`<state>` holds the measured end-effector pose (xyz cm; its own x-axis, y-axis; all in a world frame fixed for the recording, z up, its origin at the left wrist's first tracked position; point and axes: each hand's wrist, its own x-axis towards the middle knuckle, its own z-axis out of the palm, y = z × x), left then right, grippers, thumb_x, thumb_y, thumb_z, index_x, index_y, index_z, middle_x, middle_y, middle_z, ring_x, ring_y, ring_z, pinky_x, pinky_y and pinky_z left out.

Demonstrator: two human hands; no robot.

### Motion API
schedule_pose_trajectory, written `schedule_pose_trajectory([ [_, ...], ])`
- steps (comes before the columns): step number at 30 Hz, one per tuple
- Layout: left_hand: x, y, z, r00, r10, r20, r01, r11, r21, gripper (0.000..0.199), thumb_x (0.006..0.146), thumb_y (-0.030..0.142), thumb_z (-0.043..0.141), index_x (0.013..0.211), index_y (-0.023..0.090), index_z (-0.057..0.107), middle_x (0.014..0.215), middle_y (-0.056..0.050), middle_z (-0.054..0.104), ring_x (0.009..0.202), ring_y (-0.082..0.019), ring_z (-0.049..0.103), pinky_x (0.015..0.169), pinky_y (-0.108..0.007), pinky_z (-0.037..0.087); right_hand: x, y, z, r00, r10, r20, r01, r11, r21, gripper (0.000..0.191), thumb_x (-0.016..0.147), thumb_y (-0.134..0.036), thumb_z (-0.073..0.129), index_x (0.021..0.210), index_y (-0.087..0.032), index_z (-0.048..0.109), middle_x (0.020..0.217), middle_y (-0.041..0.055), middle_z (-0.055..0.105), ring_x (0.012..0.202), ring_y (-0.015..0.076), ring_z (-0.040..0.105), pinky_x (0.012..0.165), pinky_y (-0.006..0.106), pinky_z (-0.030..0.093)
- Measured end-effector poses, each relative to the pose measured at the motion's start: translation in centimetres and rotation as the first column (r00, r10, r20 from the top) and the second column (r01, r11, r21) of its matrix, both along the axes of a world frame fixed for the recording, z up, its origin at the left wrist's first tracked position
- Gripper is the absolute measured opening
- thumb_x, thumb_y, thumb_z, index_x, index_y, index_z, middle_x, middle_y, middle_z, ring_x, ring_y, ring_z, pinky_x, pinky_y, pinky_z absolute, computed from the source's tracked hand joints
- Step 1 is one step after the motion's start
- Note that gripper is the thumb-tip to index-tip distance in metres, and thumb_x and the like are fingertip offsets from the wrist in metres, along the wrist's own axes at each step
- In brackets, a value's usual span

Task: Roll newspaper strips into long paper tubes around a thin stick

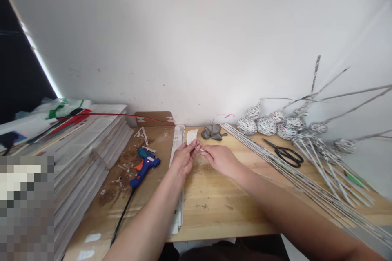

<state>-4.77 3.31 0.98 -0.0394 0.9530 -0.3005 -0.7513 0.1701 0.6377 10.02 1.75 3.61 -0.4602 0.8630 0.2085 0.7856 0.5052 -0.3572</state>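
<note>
Left hand (183, 159) grips a paper strip (192, 136) above the wooden table (220, 200); right hand (221, 159) pinches its rolled end. Blue glue gun (145, 171) lies left on stained cardboard (122, 179). White wall (196, 40) behind shows pink marks.

The left hand (183, 158) and right hand (219, 158) are bare, and so are the left forearm (150, 212) and right forearm (288, 204), both widening from narrower wrists. Dark clothing (211, 254) shows low between them, its cut too shadowed to tell.
</note>
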Motion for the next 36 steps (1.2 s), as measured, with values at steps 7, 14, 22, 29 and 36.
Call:
schedule_pose_trajectory([
  [7, -0.1, 0.0, 0.0, 1.000, -0.026, -0.009, 0.026, 1.000, 0.005, 0.009, 0.075, 0.000, 0.061, 0.075, 0.009, 0.062, 0.075, -0.009, 0.068, 0.070, -0.013, 0.068, 0.064, -0.018, 0.057, 0.0, 0.8, 0.4, 0.997, 0.005, -0.082, -0.041, 0.894, -0.447, 0.044, 0.094, -0.042, 0.030, 0.078, -0.017, 0.062, 0.055, 0.0027, 0.059, 0.052, 0.0139, 0.055, 0.054, 0.024, 0.036],
  [14, -0.3, 0.1, 0.2, 1.000, 0.020, -0.021, -0.020, 1.000, 0.000, 0.006, 0.077, 0.003, 0.061, 0.076, 0.009, 0.063, 0.075, -0.008, 0.068, 0.067, -0.011, 0.067, 0.058, -0.014, 0.055, -0.5, 0.8, 0.3, 1.000, 0.010, 0.004, -0.010, 1.000, -0.022, 0.037, 0.094, -0.038, 0.032, 0.087, -0.018, 0.063, 0.083, 0.0081, 0.066, 0.076, 0.0188, 0.059, 0.065, 0.027, 0.035],
  [22, -0.1, 0.2, -0.1, 0.999, 0.040, -0.033, -0.040, 0.999, 0.001, 0.007, 0.077, 0.002, 0.060, 0.075, 0.008, 0.064, 0.074, -0.008, 0.067, 0.066, -0.010, 0.067, 0.060, -0.014, 0.055, -0.5, 0.6, -0.3, 0.998, -0.026, 0.050, 0.025, 0.999, 0.019, 0.035, 0.091, -0.043, 0.038, 0.090, -0.018, 0.063, 0.079, 0.0083, 0.066, 0.075, 0.0197, 0.057, 0.065, 0.027, 0.033],
  [29, 0.2, 0.3, -0.9, 1.000, 0.001, -0.005, -0.001, 1.000, -0.011, 0.007, 0.074, 0.001, 0.064, 0.076, 0.008, 0.063, 0.077, -0.010, 0.068, 0.070, -0.013, 0.067, 0.063, -0.017, 0.056, 0.0, 0.6, -1.4, 0.992, 0.020, -0.123, -0.051, 0.966, -0.255, 0.048, 0.095, -0.040, 0.028, 0.078, -0.019, 0.066, 0.079, 0.0050, 0.068, 0.070, 0.0161, 0.059, 0.064, 0.025, 0.035],
  [36, 0.3, 0.1, -0.8, 1.000, -0.007, -0.026, 0.007, 1.000, -0.014, 0.005, 0.074, 0.004, 0.064, 0.078, 0.007, 0.063, 0.075, -0.008, 0.067, 0.067, -0.012, 0.066, 0.058, -0.016, 0.056, 0.2, 0.1, -0.7, 0.999, 0.035, -0.011, -0.034, 0.998, 0.054, 0.037, 0.093, -0.035, 0.037, 0.077, -0.018, 0.064, 0.073, 0.0054, 0.064, 0.072, 0.0175, 0.054, 0.071, 0.028, 0.033],
])
